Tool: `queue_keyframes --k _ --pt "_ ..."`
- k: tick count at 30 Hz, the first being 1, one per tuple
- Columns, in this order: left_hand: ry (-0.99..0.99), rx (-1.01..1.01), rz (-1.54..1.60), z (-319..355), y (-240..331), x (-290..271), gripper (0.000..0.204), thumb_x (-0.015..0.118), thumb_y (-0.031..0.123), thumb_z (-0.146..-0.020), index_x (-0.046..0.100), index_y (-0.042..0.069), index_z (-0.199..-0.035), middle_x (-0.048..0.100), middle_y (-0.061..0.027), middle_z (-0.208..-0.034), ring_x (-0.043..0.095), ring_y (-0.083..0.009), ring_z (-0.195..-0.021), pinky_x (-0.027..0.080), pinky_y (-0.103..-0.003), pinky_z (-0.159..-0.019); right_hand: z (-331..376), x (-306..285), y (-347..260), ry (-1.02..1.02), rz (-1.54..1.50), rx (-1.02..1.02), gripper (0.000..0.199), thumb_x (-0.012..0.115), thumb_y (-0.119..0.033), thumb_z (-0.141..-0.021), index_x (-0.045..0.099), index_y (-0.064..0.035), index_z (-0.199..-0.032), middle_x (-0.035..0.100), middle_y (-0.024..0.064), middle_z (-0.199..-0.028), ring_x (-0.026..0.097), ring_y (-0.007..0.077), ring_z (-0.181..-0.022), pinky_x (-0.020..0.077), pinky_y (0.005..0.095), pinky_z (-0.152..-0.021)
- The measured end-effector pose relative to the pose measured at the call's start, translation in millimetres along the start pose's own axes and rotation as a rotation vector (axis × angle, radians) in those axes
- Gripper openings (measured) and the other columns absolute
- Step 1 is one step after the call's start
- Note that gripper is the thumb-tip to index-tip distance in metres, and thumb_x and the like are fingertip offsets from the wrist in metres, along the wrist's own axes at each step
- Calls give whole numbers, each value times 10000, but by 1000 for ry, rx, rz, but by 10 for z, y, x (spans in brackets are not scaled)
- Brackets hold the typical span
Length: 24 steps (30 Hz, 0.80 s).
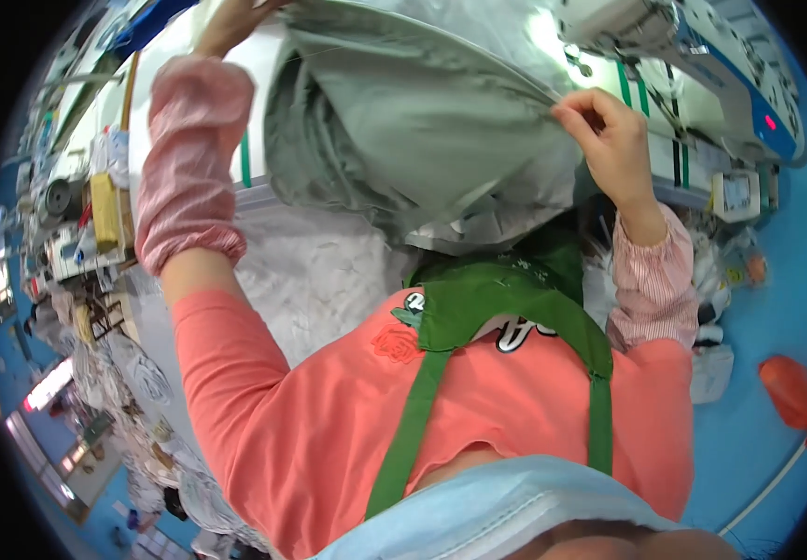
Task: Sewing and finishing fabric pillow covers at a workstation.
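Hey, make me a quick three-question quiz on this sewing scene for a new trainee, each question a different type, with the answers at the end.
1. Multiple choice: what colour is the apron?
a) blue
b) green
c) white

2. True or false: the right hand pinches an edge of the grey-green fabric between thumb and finger.

3. Fill in the blank: the small light on the sewing machine glows ____.

Key: 1. b; 2. true; 3. red.
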<state>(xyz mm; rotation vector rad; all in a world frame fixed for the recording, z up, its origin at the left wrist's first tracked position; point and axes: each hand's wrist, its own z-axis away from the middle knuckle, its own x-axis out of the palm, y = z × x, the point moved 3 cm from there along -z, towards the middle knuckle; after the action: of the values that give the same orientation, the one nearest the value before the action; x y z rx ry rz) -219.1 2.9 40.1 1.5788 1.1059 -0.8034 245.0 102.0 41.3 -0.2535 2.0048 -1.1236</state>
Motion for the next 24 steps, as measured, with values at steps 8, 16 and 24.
queue_keyframes --k 8,16,24 --pt "-43 48 -73 95 -348 -86 182 673 149 -909 673 40 -1055 682 -74 -1040 645 -215 -977 468 -290 -877 -44 -33 100 -22 -9 2 129 701 -104 -897 640 3 -860 598 -17 -695 510 43 -619 404 210 -568" --pt "-102 -5 -129 -89 -134 -57 199 682 152 -896 677 35 -1057 693 -80 -1048 656 -231 -965 482 -311 -854 -4 -70 133 40 -143 31 125 690 -38 -890 570 -11 -914 581 -30 -752 523 29 -678 416 187 -596" --pt "-470 404 259 -662 2505 298 324 692 166 -887 632 21 -1170 655 -172 -1113 623 -261 -1016 485 -359 -856 -128 -212 -307 -97 46 -61 112 675 -47 -900 572 -6 -919 591 -6 -771 530 47 -655 433 198 -594"
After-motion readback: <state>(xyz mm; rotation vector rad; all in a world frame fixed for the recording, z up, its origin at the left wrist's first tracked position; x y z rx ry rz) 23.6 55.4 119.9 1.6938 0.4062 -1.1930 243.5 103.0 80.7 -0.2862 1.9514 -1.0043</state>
